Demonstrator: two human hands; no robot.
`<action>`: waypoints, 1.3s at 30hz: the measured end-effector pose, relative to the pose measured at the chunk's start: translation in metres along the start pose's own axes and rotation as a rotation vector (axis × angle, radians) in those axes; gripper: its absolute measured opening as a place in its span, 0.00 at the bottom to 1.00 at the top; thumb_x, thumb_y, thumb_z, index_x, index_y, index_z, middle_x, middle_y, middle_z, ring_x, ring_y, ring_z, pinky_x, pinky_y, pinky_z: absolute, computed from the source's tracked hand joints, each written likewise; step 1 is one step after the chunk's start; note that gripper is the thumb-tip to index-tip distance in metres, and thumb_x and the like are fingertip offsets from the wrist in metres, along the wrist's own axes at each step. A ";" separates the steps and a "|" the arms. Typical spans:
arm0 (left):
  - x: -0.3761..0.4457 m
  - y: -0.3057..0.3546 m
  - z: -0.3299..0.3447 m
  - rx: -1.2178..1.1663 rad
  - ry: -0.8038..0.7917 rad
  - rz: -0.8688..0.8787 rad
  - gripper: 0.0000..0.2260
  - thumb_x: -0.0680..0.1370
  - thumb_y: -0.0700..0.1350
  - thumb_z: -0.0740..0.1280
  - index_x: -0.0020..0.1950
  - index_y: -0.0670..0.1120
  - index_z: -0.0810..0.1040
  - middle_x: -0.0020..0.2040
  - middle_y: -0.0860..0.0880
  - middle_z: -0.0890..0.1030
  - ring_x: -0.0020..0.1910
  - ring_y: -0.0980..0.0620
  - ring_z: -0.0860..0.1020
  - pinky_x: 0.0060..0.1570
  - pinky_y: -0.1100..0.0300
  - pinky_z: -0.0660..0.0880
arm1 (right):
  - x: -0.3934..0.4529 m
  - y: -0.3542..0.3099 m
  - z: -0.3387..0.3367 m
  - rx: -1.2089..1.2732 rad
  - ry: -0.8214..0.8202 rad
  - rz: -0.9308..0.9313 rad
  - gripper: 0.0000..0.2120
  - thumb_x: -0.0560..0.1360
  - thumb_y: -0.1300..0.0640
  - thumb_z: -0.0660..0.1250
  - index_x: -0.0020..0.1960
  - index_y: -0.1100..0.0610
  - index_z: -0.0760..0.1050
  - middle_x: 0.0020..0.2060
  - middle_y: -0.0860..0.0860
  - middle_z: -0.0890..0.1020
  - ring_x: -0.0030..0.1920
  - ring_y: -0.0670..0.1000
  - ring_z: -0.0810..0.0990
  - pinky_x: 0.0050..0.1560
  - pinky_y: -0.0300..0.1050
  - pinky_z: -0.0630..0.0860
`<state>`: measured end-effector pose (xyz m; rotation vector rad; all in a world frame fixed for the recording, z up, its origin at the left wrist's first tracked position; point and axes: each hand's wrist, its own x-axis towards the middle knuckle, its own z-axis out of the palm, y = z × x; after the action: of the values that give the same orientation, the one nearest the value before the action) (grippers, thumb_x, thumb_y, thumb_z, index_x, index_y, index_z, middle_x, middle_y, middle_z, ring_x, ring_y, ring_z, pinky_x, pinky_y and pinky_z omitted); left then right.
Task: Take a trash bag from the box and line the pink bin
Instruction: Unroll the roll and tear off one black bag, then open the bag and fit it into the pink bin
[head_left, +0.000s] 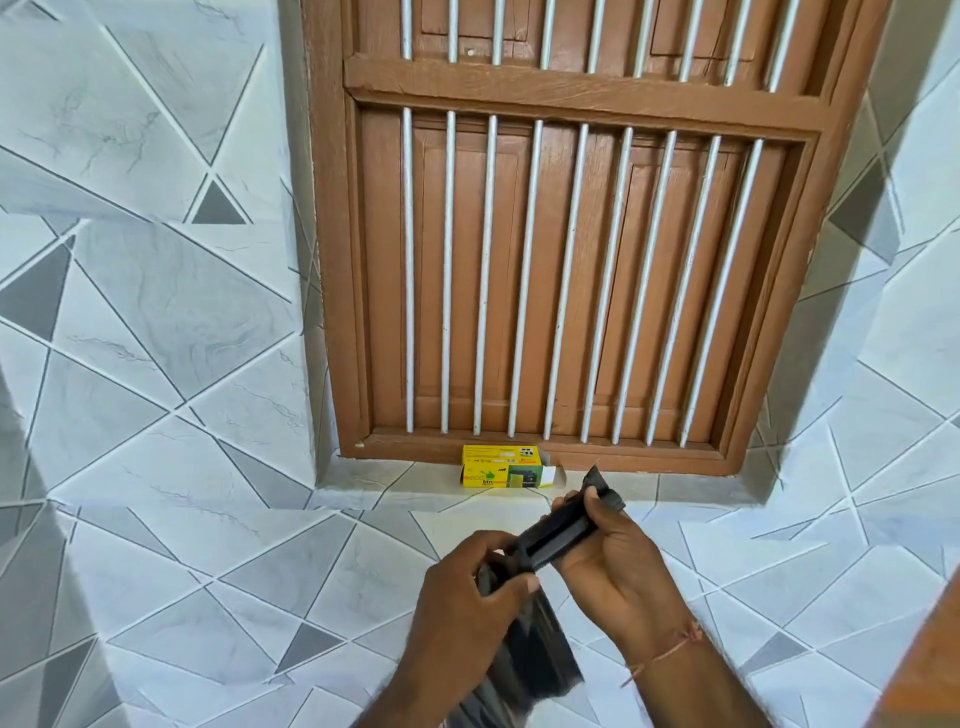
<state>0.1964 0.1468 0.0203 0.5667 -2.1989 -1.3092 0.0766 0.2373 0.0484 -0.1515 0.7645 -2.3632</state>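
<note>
Both hands grip the black roll of trash bags (558, 538), held in the near centre of the scene, in front of the tiled wall and clear of the sill. The right hand (613, 558) is curled round the far, upper end of the roll, thumb on top and fingers wrapped beneath; a thin reddish thread (670, 652) is tied at that wrist. The left hand (467, 597) pinches the near, lower end, thumb pressed across the black plastic with the fingers folded behind it. The roll lies tilted, its far end higher and to the right. A loose length of black bag film (540, 670) hangs from below the left hand toward the near edge of the view, glossy and somewhat blurred. A small flap of black plastic stands up at the far end of the roll, above the right hand.

The box (501, 473), yellow with green print, lies on its side on the tiled sill (374, 480), far of the hands and apart from them. Its right end flap is open. It sits just in front of the lower frame of a brown wooden window (571, 249) fitted with white vertical bars. Grey and white tiles (156, 338) with a triangular pattern cover the wall on the left, right and near sides.
</note>
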 end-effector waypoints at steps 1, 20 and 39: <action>0.001 0.000 -0.002 -0.023 0.034 0.000 0.05 0.73 0.53 0.72 0.45 0.61 0.78 0.39 0.64 0.82 0.43 0.62 0.80 0.41 0.71 0.76 | 0.000 0.004 0.001 -0.002 -0.005 -0.012 0.04 0.70 0.59 0.65 0.45 0.58 0.74 0.30 0.54 0.79 0.36 0.53 0.78 0.43 0.53 0.78; 0.117 -0.043 0.013 0.960 -0.120 0.095 0.20 0.81 0.60 0.52 0.53 0.49 0.78 0.54 0.50 0.77 0.52 0.46 0.80 0.52 0.54 0.74 | 0.095 -0.048 -0.088 -0.377 0.158 -0.381 0.04 0.68 0.60 0.71 0.42 0.55 0.77 0.39 0.54 0.83 0.45 0.57 0.83 0.51 0.57 0.82; 0.274 -0.038 0.080 1.093 -0.225 0.022 0.28 0.75 0.52 0.65 0.73 0.57 0.62 0.68 0.52 0.71 0.58 0.45 0.78 0.53 0.52 0.76 | 0.263 -0.062 -0.098 -0.644 0.172 -0.312 0.17 0.72 0.67 0.71 0.55 0.57 0.68 0.45 0.54 0.79 0.45 0.53 0.84 0.37 0.45 0.83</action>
<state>-0.0635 0.0228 0.0134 0.7741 -2.9858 -0.0268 -0.1925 0.1636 -0.0192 -0.3603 1.6740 -2.3426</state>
